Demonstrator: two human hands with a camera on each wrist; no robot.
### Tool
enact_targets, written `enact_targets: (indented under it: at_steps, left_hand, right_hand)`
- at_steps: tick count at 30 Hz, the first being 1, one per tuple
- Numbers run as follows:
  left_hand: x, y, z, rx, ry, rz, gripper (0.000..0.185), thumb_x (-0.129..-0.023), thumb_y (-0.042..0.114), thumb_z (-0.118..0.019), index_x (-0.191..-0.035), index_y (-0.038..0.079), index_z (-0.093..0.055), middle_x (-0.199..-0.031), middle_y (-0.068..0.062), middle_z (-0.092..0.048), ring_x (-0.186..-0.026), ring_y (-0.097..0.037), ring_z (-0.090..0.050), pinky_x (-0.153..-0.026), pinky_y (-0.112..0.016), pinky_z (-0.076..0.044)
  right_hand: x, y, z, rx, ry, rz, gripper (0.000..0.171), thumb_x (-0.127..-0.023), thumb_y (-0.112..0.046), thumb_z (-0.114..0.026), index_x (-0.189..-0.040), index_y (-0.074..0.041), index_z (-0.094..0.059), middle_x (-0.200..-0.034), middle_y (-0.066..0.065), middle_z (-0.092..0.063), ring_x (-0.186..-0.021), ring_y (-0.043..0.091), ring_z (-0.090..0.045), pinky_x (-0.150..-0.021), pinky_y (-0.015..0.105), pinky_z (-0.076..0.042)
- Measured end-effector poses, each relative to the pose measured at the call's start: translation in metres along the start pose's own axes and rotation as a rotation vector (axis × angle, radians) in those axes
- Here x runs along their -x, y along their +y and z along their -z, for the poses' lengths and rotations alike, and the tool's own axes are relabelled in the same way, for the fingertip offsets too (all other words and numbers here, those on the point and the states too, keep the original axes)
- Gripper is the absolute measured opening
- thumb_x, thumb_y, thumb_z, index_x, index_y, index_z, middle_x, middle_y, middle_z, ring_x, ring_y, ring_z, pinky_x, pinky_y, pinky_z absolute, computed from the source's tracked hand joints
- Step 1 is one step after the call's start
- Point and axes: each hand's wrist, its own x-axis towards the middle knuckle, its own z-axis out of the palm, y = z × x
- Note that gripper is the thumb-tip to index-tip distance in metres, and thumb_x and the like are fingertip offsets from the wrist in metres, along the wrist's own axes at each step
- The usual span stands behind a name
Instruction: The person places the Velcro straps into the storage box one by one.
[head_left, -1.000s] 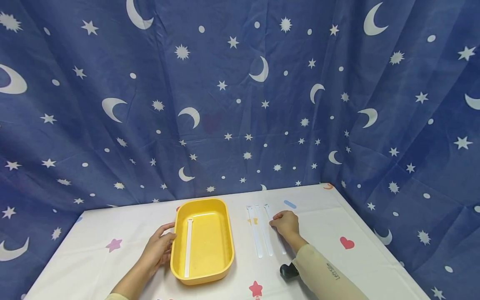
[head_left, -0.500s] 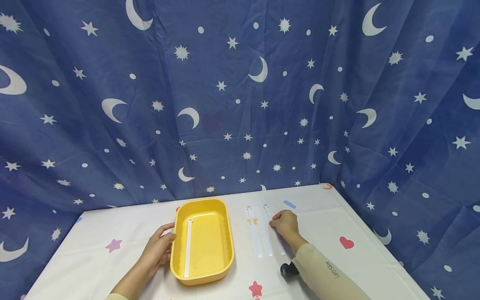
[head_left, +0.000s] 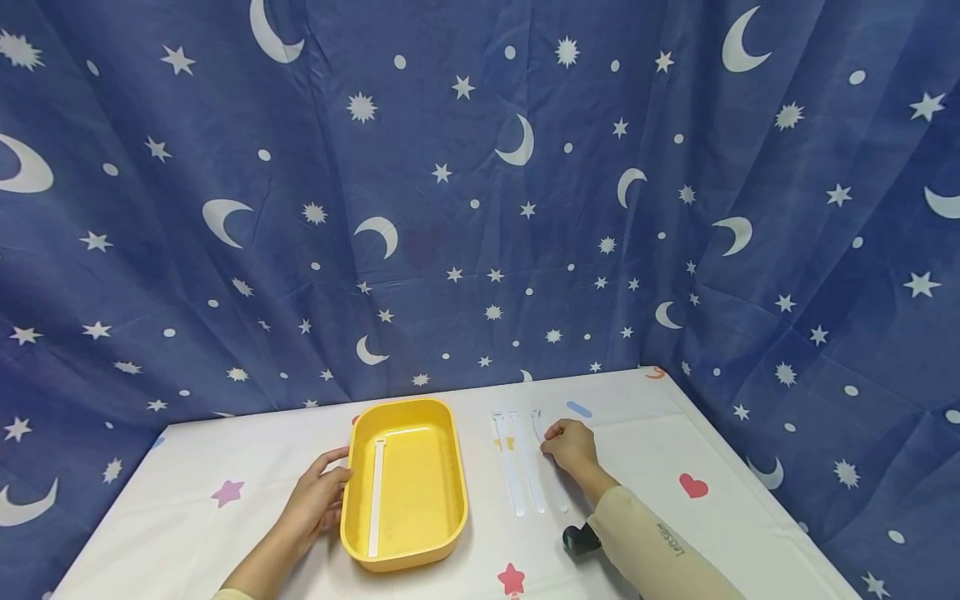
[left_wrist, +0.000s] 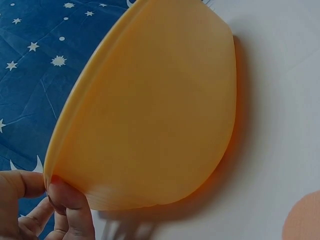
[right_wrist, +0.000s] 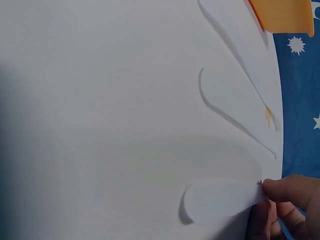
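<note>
My left hand (head_left: pixel 313 498) pinches the rim of a yellow plastic basin (head_left: pixel 423 492) at its left side; the left wrist view has thumb and finger on the rim (left_wrist: pixel 62 130). Inside, along the left wall, lies a white strap (head_left: pixel 377 500) with a small slotted head. To the right of the basin, my right hand (head_left: pixel 573 452) pinches the rightmost of several similar white straps between thumb and fingers. In the right wrist view this strap (right_wrist: pixel 220 201) has its rounded end pointing away from the fingertips, while the hand hides its slotted head.
Two more white straps (head_left: pixel 510 479) (head_left: pixel 530 479) lie side by side between basin and right hand. A black rounded device (head_left: pixel 579 542) sits at the right wrist. A white cloth printed with colored shapes (head_left: pixel 630 492) covers the table; a blue starry curtain (head_left: pixel 420 208) stands behind.
The strap in my right hand has shifted slightly right at its head end, and its lower end now lies a little further left. The left hand and basin stay put.
</note>
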Motion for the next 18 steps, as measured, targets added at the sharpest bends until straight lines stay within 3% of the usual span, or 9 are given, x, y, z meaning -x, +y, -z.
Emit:
enact_targets:
  at_steps: [4,18]
  left_hand:
    - [0.0012,0.0006,-0.0004,-0.003,0.007,0.005,0.052,-0.097,0.016,-0.048,-0.147,0.01,-0.035,-0.102,-0.012,-0.065,-0.081,-0.017,-0.066,-0.067,-0.033,-0.059]
    - [0.0012,0.0023,-0.0006,0.0,0.01,0.019,0.052,-0.098,0.017,-0.048,-0.148,0.009,-0.034,-0.104,-0.013,-0.066,-0.081,-0.018,-0.066,-0.07,-0.035,-0.059]
  right_hand:
    - [-0.0026,0.0021,-0.0001,-0.012,-0.008,-0.013,0.01,-0.071,-0.003,-0.075,-0.075,-0.005,-0.066,-0.065,0.002,-0.061,-0.06,0.014,-0.054,-0.054,0.023,-0.042]
    - [-0.0093,0.0083,0.0081,-0.229,-0.1,-0.14,0.013,-0.074,-0.002,-0.074,-0.086,0.0,-0.069,-0.067,0.004,-0.064,-0.053,0.01,-0.057,-0.05,0.021,-0.051]
